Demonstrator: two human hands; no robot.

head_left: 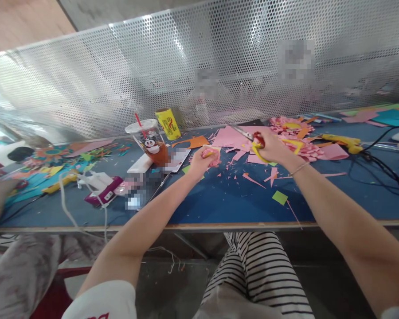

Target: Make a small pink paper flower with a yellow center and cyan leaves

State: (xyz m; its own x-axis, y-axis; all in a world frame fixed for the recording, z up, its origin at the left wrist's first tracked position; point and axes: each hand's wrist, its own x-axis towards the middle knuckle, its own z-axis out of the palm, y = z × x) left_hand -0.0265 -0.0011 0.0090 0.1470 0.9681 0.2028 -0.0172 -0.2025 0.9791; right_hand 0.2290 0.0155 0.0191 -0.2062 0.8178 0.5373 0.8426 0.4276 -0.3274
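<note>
My left hand point(200, 161) is closed around a small pink paper piece point(213, 154) with some yellow showing, just above the blue table point(226, 199). In my right hand point(271, 146) is a pair of scissors point(242, 132) with red and yellow handles, its blades pointing up and left. Under and between the hands lie a pink paper sheet point(229, 137) and many pink scraps. Ruffled pink paper flowers point(307, 148) rest just beyond my right hand. A green paper square point(280, 198) lies nearer the table's front edge.
A lidded drink cup point(149, 142) and a yellow packet point(168, 124) stand at the left-centre. A purple power strip point(104, 191) with white cables is further left. At right lies a yellow glue gun point(347, 141) with black cables point(390, 173). A perforated metal screen point(173, 62) backs the table.
</note>
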